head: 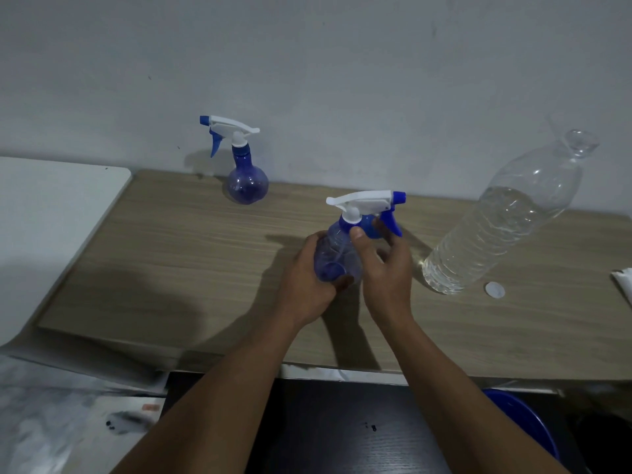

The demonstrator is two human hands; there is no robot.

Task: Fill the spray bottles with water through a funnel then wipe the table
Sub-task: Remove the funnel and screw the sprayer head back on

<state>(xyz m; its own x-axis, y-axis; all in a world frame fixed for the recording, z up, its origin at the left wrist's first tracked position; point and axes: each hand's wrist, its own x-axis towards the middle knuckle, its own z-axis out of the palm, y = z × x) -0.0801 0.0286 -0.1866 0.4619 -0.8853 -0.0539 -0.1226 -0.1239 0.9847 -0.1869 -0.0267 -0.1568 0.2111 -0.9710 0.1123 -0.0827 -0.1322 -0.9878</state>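
Item one, near spray bottle (337,254): translucent blue round body, white spray head (362,200) with blue nozzle and trigger pointing right, at the centre of the frame, tilted slightly left over the wooden surface (171,261). Your left hand (307,285) grips the body from the left; its fingers (342,282) curl under and around the lower bulb, and the thumb lies along the upper left side. Your right hand (386,278) is at the neck: the thumb presses the blue collar just below the white head, and the other fingers wrap the far side of the collar under the trigger. You cannot tell whether the bottle's base touches the surface. Item two, far spray bottle (247,179): same make, upright at the back edge against the wall, upper left of centre, nozzle pointing left, well apart from both hands. Item three, water bottle (502,220): large, clear, uncapped, a little over half full, standing right of your hands. Item four, white cap (495,290): flat on the surface just beside that bottle's base. Item five, white folded item (624,278): at the right edge, partly cut off. Item six, blue basin (526,422): lower right, below the surface's front edge.
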